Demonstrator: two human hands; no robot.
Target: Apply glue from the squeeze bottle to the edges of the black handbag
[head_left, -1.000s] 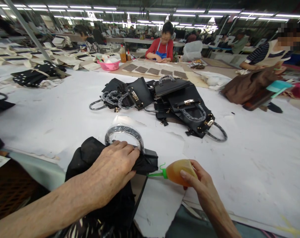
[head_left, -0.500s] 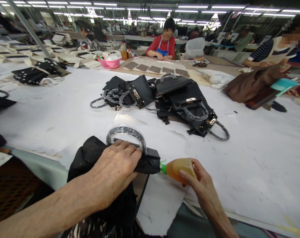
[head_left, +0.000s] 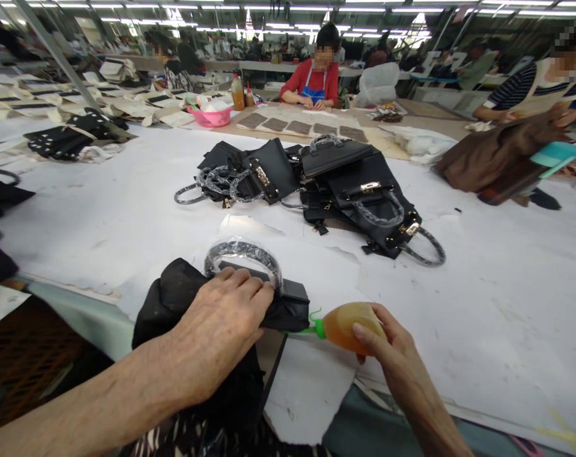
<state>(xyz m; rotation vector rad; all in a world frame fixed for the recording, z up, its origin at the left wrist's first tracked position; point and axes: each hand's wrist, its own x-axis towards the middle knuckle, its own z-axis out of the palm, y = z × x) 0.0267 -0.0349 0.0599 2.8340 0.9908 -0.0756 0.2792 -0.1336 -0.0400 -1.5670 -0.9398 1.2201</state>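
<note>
My left hand (head_left: 219, 327) presses down on a black handbag (head_left: 288, 303) at the near table edge, fingers curled over its top next to the plastic-wrapped handle (head_left: 243, 251). My right hand (head_left: 387, 352) grips an amber squeeze bottle (head_left: 347, 327) with a green nozzle. The nozzle tip touches the bag's right end. A white paper sheet (head_left: 307, 387) lies under the bag.
A pile of black handbags (head_left: 349, 190) lies mid-table on the white table cover (head_left: 483, 279). More black pieces (head_left: 72, 139) lie at the far left. A brown bag (head_left: 497, 158) sits at the right. A pink bowl (head_left: 212, 116) and other people working are beyond.
The bottle's nozzle went in against the bag's right end and has drawn back slightly, a short length of it showing again. My left hand has stayed on the bag.
</note>
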